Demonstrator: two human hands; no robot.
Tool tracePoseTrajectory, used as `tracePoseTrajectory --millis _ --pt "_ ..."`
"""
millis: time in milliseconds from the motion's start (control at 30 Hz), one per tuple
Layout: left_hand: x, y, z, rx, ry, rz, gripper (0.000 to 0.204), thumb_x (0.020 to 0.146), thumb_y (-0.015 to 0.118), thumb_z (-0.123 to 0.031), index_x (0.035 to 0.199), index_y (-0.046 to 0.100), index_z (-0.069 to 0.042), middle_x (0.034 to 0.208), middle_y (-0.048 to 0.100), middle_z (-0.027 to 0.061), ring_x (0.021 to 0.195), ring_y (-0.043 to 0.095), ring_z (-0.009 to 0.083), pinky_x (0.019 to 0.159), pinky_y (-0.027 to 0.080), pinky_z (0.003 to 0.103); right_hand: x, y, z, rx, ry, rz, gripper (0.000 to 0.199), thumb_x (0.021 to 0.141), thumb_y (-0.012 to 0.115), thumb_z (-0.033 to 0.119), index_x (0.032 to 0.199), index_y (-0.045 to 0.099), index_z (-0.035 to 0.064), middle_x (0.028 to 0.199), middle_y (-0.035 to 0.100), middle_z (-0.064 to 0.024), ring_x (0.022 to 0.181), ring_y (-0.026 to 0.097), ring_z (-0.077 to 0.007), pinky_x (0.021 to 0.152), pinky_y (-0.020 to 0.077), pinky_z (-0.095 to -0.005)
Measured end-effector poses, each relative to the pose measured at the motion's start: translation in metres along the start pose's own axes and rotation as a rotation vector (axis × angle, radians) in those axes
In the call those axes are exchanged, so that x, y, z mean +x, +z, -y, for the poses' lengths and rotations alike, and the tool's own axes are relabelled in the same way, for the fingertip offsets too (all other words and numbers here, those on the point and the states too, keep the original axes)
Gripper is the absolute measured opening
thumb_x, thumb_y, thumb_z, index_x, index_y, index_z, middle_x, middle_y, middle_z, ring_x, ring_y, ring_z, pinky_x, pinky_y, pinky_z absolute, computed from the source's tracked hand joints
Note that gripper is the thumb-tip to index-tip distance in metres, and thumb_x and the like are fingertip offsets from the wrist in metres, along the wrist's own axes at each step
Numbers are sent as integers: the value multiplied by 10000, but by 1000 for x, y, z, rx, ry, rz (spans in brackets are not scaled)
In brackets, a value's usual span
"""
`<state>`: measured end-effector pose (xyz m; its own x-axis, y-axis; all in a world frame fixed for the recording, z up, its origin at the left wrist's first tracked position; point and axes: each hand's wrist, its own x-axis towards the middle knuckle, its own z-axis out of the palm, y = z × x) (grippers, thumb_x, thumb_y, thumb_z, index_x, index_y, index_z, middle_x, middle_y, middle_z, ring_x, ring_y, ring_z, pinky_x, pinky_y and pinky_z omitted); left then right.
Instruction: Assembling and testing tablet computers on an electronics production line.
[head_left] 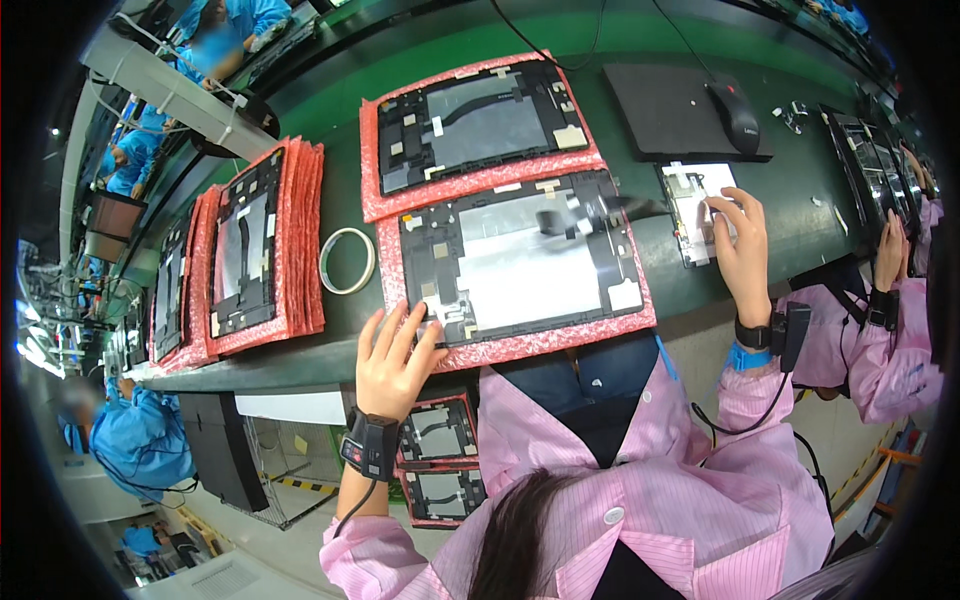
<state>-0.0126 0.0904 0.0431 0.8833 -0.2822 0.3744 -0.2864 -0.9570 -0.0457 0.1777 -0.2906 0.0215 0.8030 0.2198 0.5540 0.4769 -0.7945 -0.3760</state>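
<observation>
A dark tablet housing [530, 270] with a large silvery middle lies on a pink bubble-wrap sheet [560, 345] in front of me. My left hand [392, 365] rests at its near left corner, fingers spread. To the right, my right hand [740, 240] is at a narrow circuit board [688, 205] lying on a white piece, with thumb and fingers bent in against it. The fingertips partly cover the board. A black flat cable [595, 212] runs loosely across the right part of the housing towards the board; its exact ends are hard to make out.
A second housing [480, 120] on pink wrap lies behind. Wrapped housings [245, 240] are stacked left, beside a tape roll [347, 261]. A computer mouse [735, 118] sits on a dark pad [655, 110] at back right. A co-worker's hand [890, 255] is at far right.
</observation>
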Motion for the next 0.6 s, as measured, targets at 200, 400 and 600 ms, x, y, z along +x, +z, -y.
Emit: tracePoseTrajectory --millis 200,400,600 --pt "43 -28 4 -166 37 35 315 739 674 -124 1042 608 -64 1105 591 83 1108 503 281 948 356 425 34 -20 77 443 -175 142 274 751 589 19 1025 598 8 1073 549 -138 1017 512 -291 870 397 -351" --pt "138 -1 -16 -705 -22 17 394 839 583 -144 1204 500 -23 1222 504 154 1183 434 317 1008 299 383 51 19 93 707 -143 381 316 764 586 34 1078 579 6 1041 595 -107 942 557 -220 803 428 -308" --pt "197 42 -22 -1223 -80 439 183 853 598 -201 825 566 -24 1171 502 67 1016 479 163 901 379 308 47 36 85 1149 25 487 308 789 559 -27 1097 545 -26 1046 588 -71 970 551 -129 851 434 -258"
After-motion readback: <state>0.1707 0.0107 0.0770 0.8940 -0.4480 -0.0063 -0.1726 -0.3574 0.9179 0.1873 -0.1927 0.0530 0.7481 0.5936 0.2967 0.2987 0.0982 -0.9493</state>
